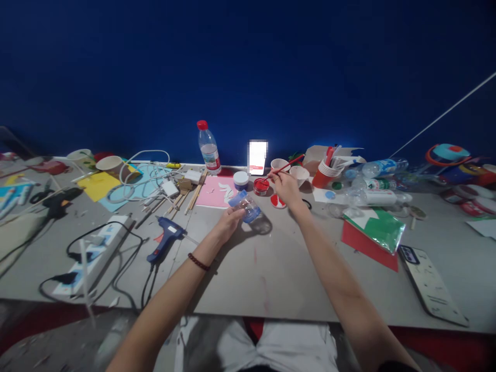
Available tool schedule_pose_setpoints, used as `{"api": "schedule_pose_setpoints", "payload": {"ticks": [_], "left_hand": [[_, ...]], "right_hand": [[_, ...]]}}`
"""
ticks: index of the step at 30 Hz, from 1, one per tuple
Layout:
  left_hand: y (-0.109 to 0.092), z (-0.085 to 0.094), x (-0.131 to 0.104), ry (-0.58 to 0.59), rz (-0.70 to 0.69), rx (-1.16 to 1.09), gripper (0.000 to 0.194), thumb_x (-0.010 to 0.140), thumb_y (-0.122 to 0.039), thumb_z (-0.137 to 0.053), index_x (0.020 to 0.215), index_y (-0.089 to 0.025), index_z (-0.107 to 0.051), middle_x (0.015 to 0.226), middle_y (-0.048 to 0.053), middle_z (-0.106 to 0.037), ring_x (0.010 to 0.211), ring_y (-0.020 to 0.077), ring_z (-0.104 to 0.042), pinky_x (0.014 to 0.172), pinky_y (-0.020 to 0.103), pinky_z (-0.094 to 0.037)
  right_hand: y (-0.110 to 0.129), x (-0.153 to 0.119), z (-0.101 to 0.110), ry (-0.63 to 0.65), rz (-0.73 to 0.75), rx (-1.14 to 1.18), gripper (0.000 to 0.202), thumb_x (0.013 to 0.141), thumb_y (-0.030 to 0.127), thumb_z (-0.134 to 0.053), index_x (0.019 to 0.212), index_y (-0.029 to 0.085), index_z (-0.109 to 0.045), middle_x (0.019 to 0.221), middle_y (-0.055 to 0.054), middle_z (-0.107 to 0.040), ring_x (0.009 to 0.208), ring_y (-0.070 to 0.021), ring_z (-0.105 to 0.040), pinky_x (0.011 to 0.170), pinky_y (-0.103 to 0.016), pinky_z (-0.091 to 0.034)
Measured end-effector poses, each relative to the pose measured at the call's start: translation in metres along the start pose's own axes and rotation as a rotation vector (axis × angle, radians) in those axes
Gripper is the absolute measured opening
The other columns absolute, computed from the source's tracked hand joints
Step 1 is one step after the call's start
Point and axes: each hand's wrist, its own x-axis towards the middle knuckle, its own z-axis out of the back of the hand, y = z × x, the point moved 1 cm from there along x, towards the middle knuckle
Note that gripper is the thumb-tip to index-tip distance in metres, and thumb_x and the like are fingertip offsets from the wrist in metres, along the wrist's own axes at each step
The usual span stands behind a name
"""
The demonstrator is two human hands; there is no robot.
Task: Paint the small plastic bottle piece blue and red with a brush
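My left hand (228, 223) is closed around a clear plastic bottle piece (250, 208) with blue on it, held tilted just above the table. My right hand (285, 189) pinches a red paintbrush (290, 165); its lower end reaches into a small jar of red paint (261, 188). Close to that jar lies a red-smeared lid (278, 201), below my right hand. A jar with a white lid (241, 179) and blue contents stands behind the bottle piece. Pink paper (211, 192) with white cut-out shapes lies to the left.
Behind the paint stands a lit phone (257, 156), with a red-capped bottle (208, 147) to its left. A blue glue gun (166, 237) and a power strip (95, 256) with cables lie left. Paper cups (324, 174), plastic bottles (374, 198) and another phone (433, 284) are right.
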Motion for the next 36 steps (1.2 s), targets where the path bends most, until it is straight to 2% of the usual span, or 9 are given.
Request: {"api": "schedule_pose_setpoints", "payload": {"ticks": [4, 9, 15, 23, 26, 29, 32, 36], "left_hand": [[-0.001, -0.001, 0.0, -0.015, -0.014, 0.011, 0.045, 0.061, -0.035, -0.086, 0.103, -0.023, -0.074, 0.117, 0.008, -0.073, 0.127, 0.0312, -0.057, 0.116, 0.052, -0.033], [-0.001, -0.001, -0.001, -0.037, -0.022, 0.005, 0.043, 0.061, -0.032, -0.087, 0.101, -0.023, -0.075, 0.115, 0.007, -0.073, 0.124, 0.0288, -0.058, 0.116, 0.049, -0.033], [-0.001, -0.003, -0.002, -0.026, -0.006, 0.013, 0.044, 0.06, -0.035, -0.087, 0.101, -0.022, -0.076, 0.11, 0.008, -0.074, 0.116, 0.03, -0.062, 0.113, 0.052, -0.036], [-0.001, -0.001, -0.001, -0.044, -0.022, 0.026, 0.041, 0.06, -0.039, -0.088, 0.096, -0.024, -0.075, 0.103, 0.006, -0.074, 0.112, 0.0299, -0.063, 0.114, 0.053, -0.035], [0.0, 0.0, 0.0, -0.06, -0.017, 0.015, 0.041, 0.059, -0.038, -0.087, 0.095, -0.023, -0.075, 0.103, 0.005, -0.074, 0.112, 0.0288, -0.063, 0.113, 0.052, -0.037], [0.002, 0.001, 0.001, -0.068, -0.015, 0.004, 0.043, 0.058, -0.038, -0.088, 0.096, -0.023, -0.075, 0.105, 0.006, -0.074, 0.112, 0.0292, -0.063, 0.111, 0.051, -0.038], [0.003, 0.003, 0.002, -0.071, -0.018, 0.001, 0.044, 0.059, -0.04, -0.087, 0.097, -0.023, -0.074, 0.104, 0.006, -0.074, 0.113, 0.0301, -0.063, 0.11, 0.052, -0.039], [0.003, 0.004, 0.002, -0.062, -0.021, 0.017, 0.045, 0.058, -0.044, -0.089, 0.096, -0.024, -0.074, 0.102, 0.007, -0.074, 0.113, 0.0316, -0.063, 0.111, 0.053, -0.038]], "right_hand": [[0.003, 0.0, 0.002, 0.028, 0.001, -0.02, 0.026, 0.093, 0.026, -0.046, 0.087, 0.02, -0.07, 0.099, -0.009, -0.077, 0.098, -0.0242, -0.07, 0.095, -0.038, -0.05], [0.006, 0.001, 0.009, 0.021, -0.032, 0.005, 0.025, 0.095, 0.029, -0.046, 0.087, 0.021, -0.069, 0.091, -0.008, -0.076, 0.086, -0.0232, -0.071, 0.085, -0.036, -0.053], [-0.003, 0.001, -0.002, -0.021, -0.008, 0.032, 0.03, 0.094, 0.03, -0.042, 0.09, 0.019, -0.07, 0.106, -0.01, -0.075, 0.098, -0.0238, -0.069, 0.093, -0.038, -0.052], [0.006, 0.0, 0.009, 0.013, -0.031, 0.026, 0.027, 0.093, 0.029, -0.045, 0.085, 0.021, -0.069, 0.092, -0.009, -0.077, 0.087, -0.0239, -0.07, 0.087, -0.039, -0.054], [0.004, 0.0, 0.008, -0.026, -0.035, 0.059, 0.03, 0.094, 0.032, -0.044, 0.087, 0.021, -0.07, 0.097, -0.008, -0.076, 0.089, -0.0231, -0.07, 0.086, -0.037, -0.054], [0.0, 0.0, 0.004, -0.041, -0.021, 0.028, 0.03, 0.094, 0.032, -0.044, 0.089, 0.019, -0.07, 0.103, -0.01, -0.076, 0.097, -0.024, -0.07, 0.093, -0.038, -0.052], [-0.001, 0.0, 0.002, -0.005, -0.02, -0.008, 0.027, 0.093, 0.028, -0.045, 0.088, 0.019, -0.07, 0.099, -0.009, -0.077, 0.096, -0.024, -0.07, 0.094, -0.039, -0.051], [0.005, 0.0, 0.01, 0.046, -0.031, -0.013, 0.025, 0.093, 0.025, -0.047, 0.085, 0.021, -0.07, 0.092, -0.008, -0.077, 0.087, -0.0229, -0.07, 0.087, -0.037, -0.053]]}}
